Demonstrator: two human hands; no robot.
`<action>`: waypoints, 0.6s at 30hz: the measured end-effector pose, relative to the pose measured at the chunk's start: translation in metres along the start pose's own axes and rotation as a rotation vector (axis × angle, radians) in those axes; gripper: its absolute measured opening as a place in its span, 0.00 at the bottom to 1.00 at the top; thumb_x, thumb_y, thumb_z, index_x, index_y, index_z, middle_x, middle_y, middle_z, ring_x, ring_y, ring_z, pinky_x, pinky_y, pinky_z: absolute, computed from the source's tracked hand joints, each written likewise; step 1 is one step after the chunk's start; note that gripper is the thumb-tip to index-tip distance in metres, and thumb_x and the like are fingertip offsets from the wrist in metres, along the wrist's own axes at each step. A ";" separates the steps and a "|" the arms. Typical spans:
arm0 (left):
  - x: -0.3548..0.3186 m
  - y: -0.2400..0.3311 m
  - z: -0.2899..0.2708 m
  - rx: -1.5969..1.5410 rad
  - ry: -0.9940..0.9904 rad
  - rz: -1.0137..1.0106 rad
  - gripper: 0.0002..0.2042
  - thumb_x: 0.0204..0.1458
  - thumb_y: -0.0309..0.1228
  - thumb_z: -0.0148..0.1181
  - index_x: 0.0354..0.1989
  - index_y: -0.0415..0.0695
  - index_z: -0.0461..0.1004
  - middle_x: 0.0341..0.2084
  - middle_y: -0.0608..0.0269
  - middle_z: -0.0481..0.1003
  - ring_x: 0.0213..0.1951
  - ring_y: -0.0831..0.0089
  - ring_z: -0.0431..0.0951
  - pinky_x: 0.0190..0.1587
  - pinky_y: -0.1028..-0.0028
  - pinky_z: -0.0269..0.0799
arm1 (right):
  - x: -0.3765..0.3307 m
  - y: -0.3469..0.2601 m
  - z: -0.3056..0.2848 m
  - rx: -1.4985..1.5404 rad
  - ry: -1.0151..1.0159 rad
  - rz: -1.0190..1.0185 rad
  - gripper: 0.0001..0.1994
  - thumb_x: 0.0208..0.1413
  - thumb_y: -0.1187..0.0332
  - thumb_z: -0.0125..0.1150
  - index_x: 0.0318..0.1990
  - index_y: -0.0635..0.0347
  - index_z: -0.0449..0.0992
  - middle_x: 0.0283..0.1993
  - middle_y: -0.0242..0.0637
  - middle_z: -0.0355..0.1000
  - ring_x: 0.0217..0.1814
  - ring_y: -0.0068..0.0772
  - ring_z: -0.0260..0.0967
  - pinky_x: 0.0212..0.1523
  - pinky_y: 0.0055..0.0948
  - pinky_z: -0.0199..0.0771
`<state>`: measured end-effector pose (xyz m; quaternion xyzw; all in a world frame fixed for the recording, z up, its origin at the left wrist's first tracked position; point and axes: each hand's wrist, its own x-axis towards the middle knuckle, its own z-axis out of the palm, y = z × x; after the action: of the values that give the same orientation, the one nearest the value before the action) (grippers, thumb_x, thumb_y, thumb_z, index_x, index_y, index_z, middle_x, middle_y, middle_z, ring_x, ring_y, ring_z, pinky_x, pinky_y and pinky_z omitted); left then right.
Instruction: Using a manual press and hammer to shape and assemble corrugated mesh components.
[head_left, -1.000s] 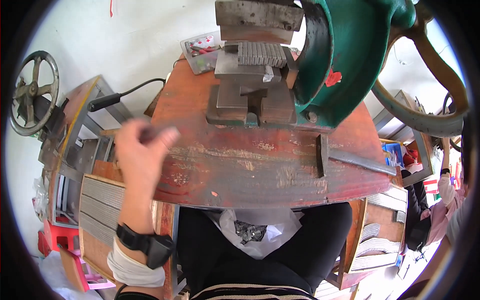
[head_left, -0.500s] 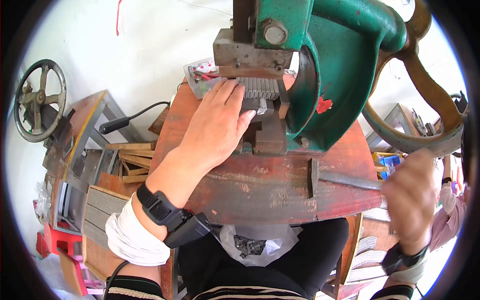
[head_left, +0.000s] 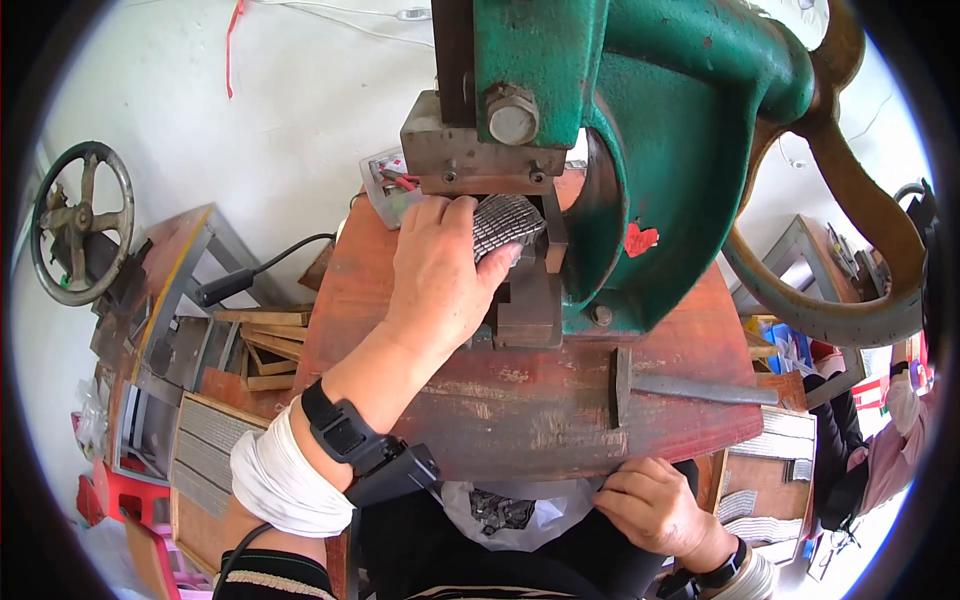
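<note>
Beneath the ram of a green hand press (head_left: 685,150), my left hand (head_left: 440,260) grips a tilted grey stack of small ridged metal pieces (head_left: 505,222). Its thumb lies at the near side, fingers over the far side. Under the stack is the press's dark steel die block (head_left: 530,305). My right hand (head_left: 655,508) is at the table's front edge, fingers curled at the rim of a white plastic bag (head_left: 568,505). Dark metal scraps (head_left: 500,512) lie inside the bag, over my lap.
A hammer-like tool with a grey handle (head_left: 700,388) lies on the red wooden table (head_left: 450,400). The press's large handwheel (head_left: 860,318) curves down at the right. A clear box (head_left: 388,178) stands behind my left hand. Wooden trays of grey strips (head_left: 205,455) flank the table.
My right hand has come from the far right, near the wheel, down to the bag at the table edge. My left hand has lifted and tilted the metal stack from the die.
</note>
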<state>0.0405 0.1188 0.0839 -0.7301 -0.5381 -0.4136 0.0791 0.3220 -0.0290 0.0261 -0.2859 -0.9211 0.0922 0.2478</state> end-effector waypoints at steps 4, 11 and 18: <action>0.002 -0.002 -0.003 0.067 0.026 -0.048 0.24 0.43 0.35 0.71 0.47 0.34 0.74 0.42 0.46 0.75 0.47 0.51 0.72 0.51 0.60 0.68 | 0.005 -0.001 0.004 0.063 0.048 0.005 0.14 0.39 0.74 0.70 0.38 0.59 0.80 0.38 0.35 0.74 0.40 0.38 0.73 0.38 0.34 0.76; -0.048 0.015 -0.060 -0.556 -0.088 -0.323 0.23 0.44 0.33 0.70 0.46 0.31 0.73 0.40 0.50 0.74 0.42 0.60 0.76 0.48 0.68 0.71 | 0.008 -0.009 -0.007 0.080 0.091 0.026 0.14 0.38 0.76 0.72 0.37 0.60 0.80 0.37 0.36 0.74 0.39 0.39 0.73 0.37 0.33 0.77; -0.146 0.006 -0.058 -0.432 -0.214 -0.028 0.27 0.40 0.35 0.73 0.49 0.34 0.71 0.41 0.54 0.72 0.43 0.59 0.73 0.49 0.65 0.69 | 0.030 -0.007 -0.003 0.169 0.114 0.000 0.16 0.38 0.77 0.73 0.38 0.62 0.79 0.36 0.39 0.74 0.36 0.42 0.72 0.38 0.35 0.76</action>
<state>0.0043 -0.0211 0.0230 -0.7623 -0.4524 -0.4404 -0.1423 0.2988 -0.0180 0.0428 -0.2686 -0.8945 0.1530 0.3230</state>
